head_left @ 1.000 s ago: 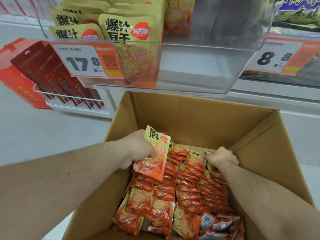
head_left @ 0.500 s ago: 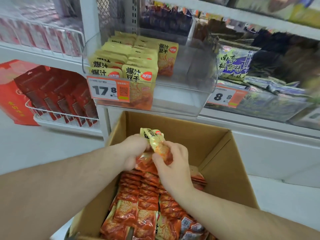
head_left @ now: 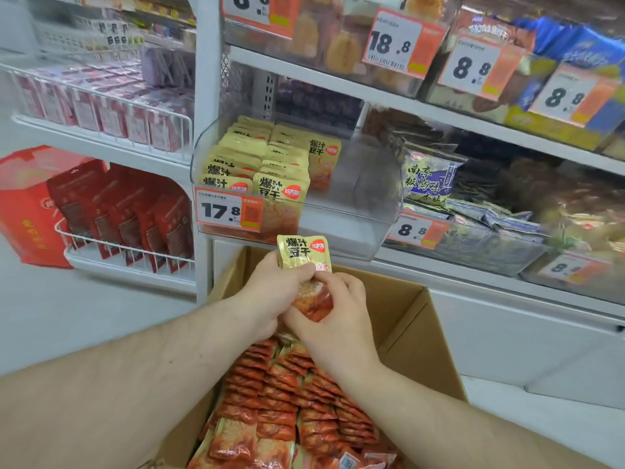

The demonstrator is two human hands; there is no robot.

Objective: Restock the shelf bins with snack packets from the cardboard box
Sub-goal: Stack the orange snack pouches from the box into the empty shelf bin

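Note:
A small stack of yellow-and-orange snack packets [head_left: 301, 253] is held upright above the open cardboard box [head_left: 406, 319]. My left hand [head_left: 270, 292] grips the stack from the left, and my right hand [head_left: 334, 309] holds its lower part from the right. Several more orange packets [head_left: 280, 401] lie in rows inside the box. Just above the hands sits the clear shelf bin [head_left: 355, 211] with a 17.8 price tag; matching yellow packets [head_left: 257, 164] fill its left half, and its right half holds none.
A neighbouring bin [head_left: 473, 245] on the right holds blue-green packets. Red pouches [head_left: 135, 214] stand in a white wire rack at the lower left, beside a red box [head_left: 23, 211]. Higher shelves carry more bins with price tags. White floor lies left of the box.
My right hand left the box and joined the left on the packets. Both hands rose with the stack toward the bin, and the view tilted up to the shelves.

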